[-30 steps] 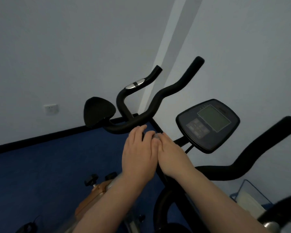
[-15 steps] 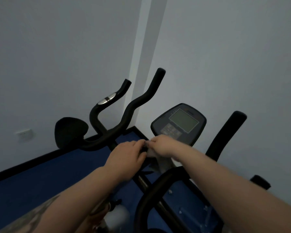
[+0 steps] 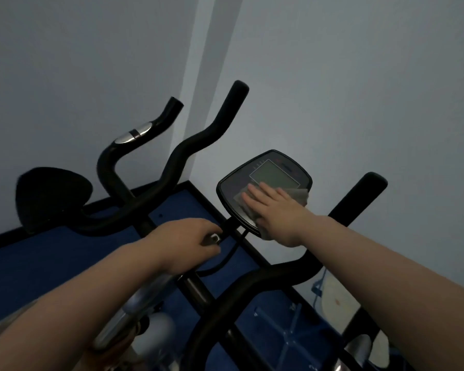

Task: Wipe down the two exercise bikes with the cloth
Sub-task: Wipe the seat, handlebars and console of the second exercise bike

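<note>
A black console (image 3: 263, 167) with a grey screen tops the near exercise bike, whose black handlebar (image 3: 276, 274) curves below it. My right hand (image 3: 276, 210) lies flat on the console, pressing a grey cloth (image 3: 299, 195) against its face; the cloth shows around my fingers. My left hand (image 3: 182, 245) is closed around a small silver knob on the bike's stem, just left of the console. A second bike's black handlebars (image 3: 172, 167) and black seat (image 3: 51, 194) stand behind, to the left.
Pale walls meet in a corner straight ahead. The floor (image 3: 51, 258) is blue with a black skirting edge. A clear plastic bin (image 3: 292, 325) and a white object (image 3: 338, 298) sit low on the right. Silver bike parts (image 3: 134, 306) lie under my left forearm.
My hands, held together at the stem, have parted. The right hand carried the cloth up onto the console and spread flat; the left stayed at the stem.
</note>
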